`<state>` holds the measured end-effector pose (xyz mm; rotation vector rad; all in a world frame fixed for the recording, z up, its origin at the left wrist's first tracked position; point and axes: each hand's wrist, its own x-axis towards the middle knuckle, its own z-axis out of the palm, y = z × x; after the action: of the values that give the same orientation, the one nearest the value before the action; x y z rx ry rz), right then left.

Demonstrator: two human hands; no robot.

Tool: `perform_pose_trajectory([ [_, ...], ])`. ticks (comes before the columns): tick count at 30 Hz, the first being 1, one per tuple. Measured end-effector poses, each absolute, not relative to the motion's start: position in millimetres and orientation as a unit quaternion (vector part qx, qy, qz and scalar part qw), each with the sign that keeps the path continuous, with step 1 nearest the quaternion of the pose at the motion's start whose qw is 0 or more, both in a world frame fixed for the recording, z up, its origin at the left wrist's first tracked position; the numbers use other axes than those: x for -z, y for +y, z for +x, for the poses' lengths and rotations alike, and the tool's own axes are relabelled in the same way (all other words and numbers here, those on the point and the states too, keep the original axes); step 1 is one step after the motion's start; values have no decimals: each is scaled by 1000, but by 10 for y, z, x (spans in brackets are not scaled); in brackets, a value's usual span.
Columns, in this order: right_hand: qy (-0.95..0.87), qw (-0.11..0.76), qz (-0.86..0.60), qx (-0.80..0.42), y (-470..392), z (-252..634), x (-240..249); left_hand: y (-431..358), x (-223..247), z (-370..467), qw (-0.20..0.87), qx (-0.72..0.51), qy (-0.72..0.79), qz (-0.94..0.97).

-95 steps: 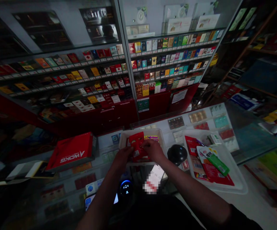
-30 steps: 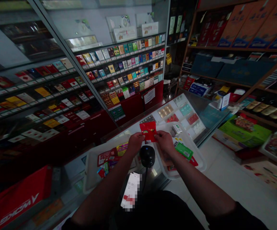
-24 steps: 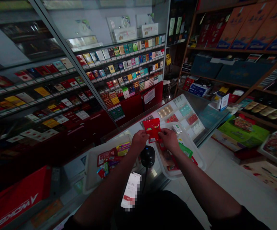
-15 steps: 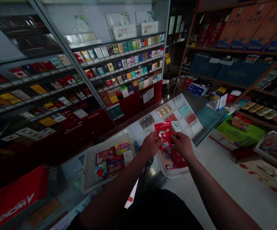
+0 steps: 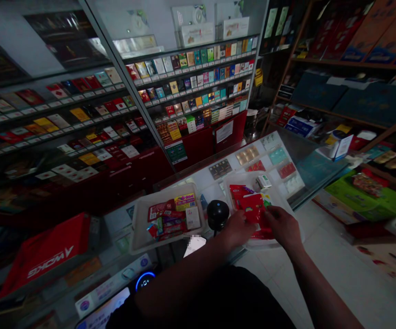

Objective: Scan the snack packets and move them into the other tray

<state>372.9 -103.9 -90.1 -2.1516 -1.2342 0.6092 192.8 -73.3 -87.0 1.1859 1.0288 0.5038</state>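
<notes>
A red packet point(image 5: 251, 205) is held between my two hands, over the right-hand white tray point(image 5: 289, 208). My left hand point(image 5: 237, 228) pinches its lower left side, and my right hand point(image 5: 282, 225) grips its right side. More red packets and a small white-and-green box point(image 5: 263, 182) lie in that tray. The left-hand white tray point(image 5: 136, 228) holds several colourful packets and a white box point(image 5: 193, 217). Between the trays stands a round black device point(image 5: 217, 214).
The trays sit on a glass counter point(image 5: 321, 171) with small boxes displayed under it. A red box point(image 5: 50, 256) lies at the left. Behind are shelves of small packs point(image 5: 198, 82); a green carton point(image 5: 366, 198) stands at the right.
My hands and the red packet have come down closer to the right-hand tray's contents. The view has shifted left, showing the black device and a lit blue ring at the bottom.
</notes>
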Motion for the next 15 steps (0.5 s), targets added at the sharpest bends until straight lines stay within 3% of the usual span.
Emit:
perform_pose_trajectory([
  [8,-487,369,-763,-209,-1089,3467,743,-958,661,1460,629,-213,442,603],
  [15,-602,409,-637,-254,-1145,2818,524,-1181,410,792,581,-289,572,502],
])
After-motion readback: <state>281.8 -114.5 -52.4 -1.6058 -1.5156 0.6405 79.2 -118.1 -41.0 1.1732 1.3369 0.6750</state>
